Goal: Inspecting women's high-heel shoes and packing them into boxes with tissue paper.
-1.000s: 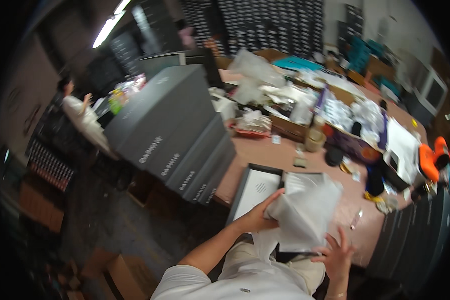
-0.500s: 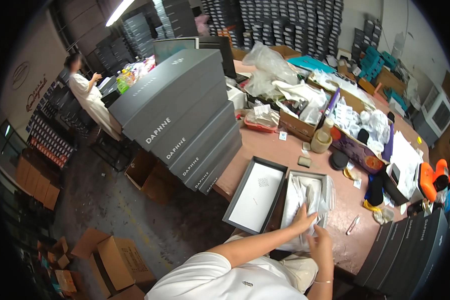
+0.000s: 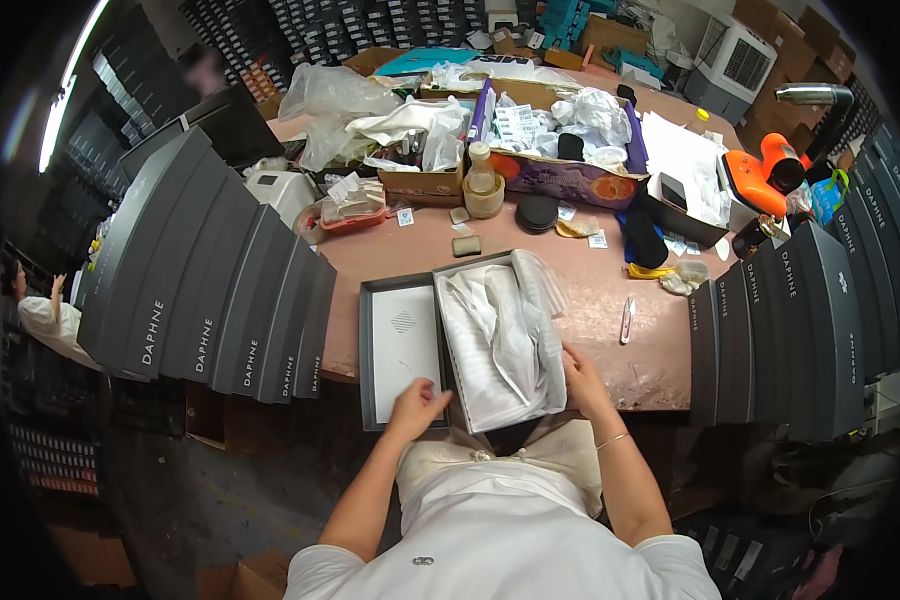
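Observation:
A shoe box bottom sits on the table in front of me, with white tissue paper covering its contents. What lies under the paper is hidden. Left of it, and touching it, is the dark grey lid, its white inside facing up. My left hand is over the lid's near right corner, fingers loosely bent and apart, holding nothing. At the box's right side is my right hand, its fingers extended along the papered edge.
Stacks of dark grey shoe boxes stand left and right. Thread snips lie right of the open box. Beyond are a glue jar, a purple carton and an orange tool. A person stands far left.
The view has swung right. My hands have come off the tissue paper and parted, the left to the lid's corner, the right to the box's right side. The paper lies further over the contents.

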The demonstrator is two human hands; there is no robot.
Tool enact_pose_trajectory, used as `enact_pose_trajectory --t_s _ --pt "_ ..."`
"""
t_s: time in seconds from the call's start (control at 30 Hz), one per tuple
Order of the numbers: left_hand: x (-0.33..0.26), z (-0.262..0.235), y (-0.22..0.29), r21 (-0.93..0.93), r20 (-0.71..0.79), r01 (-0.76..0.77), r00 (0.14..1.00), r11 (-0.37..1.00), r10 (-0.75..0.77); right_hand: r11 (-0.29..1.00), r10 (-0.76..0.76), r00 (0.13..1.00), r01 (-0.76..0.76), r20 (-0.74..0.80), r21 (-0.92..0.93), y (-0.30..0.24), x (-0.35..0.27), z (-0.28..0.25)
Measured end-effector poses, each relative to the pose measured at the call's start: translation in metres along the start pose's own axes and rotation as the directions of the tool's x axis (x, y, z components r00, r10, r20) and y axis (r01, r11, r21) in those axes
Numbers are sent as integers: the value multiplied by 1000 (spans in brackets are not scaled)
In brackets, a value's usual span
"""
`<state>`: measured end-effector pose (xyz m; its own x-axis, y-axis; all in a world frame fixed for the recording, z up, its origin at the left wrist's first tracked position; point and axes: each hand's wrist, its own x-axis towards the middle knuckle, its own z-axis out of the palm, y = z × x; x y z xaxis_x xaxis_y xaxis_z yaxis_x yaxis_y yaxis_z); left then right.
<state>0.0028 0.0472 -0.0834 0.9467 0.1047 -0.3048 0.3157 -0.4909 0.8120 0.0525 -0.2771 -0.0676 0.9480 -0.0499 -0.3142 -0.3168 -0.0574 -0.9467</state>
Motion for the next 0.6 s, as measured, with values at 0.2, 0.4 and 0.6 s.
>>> enact_pose_trajectory --t_s 0.2,0.4,0.6 --pt "11 13 26 187 74 -40 997 981 26 918 -313 861 382 -401 103 -28 -27 26" --pt "8 7 20 169 85 -88 994 982 74 249 -845 419 858 333 -448 -114 -84 32" --pt "6 8 17 164 117 -164 982 973 146 977 -212 870 204 -444 -66 -51 -3 -70"
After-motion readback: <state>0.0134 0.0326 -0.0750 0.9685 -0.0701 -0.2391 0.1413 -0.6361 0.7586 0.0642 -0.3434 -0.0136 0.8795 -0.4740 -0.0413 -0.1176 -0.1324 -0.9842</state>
